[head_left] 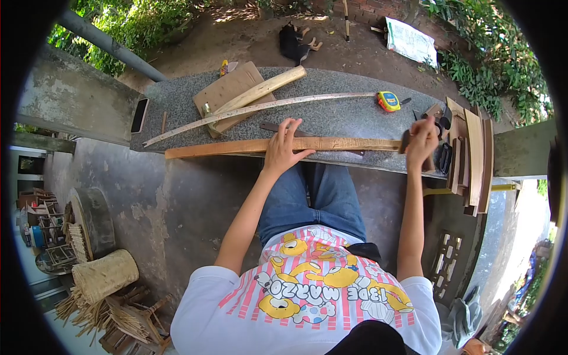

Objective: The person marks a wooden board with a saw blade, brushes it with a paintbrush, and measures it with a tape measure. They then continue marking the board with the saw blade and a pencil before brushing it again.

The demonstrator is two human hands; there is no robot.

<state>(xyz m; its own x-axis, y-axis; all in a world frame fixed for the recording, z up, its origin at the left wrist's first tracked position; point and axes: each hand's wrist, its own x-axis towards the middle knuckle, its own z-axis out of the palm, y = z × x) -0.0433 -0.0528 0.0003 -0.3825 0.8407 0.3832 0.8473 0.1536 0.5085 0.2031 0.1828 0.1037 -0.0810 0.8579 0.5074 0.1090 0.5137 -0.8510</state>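
Observation:
A long wooden strip (225,148) lies along the near edge of the stone bench. My left hand (284,149) grips it near its middle, fingers over the top and thumb along the near side. At the strip's right end, my right hand (422,142) is closed around a dark brown piece (406,142), mostly hidden by the fingers; its kind I cannot make out. Behind the strip, a tape measure (389,101) lies with its blade (266,107) drawn out far to the left. A flat dark metal piece (270,126) sits beside my left fingers.
The bench (349,118) also carries a round wooden stick (260,90) on a cardboard piece (228,86), a hammer (207,112) and a phone (139,115). Wooden boards (473,154) are stacked at the right end. A dog (294,44) lies on the ground beyond.

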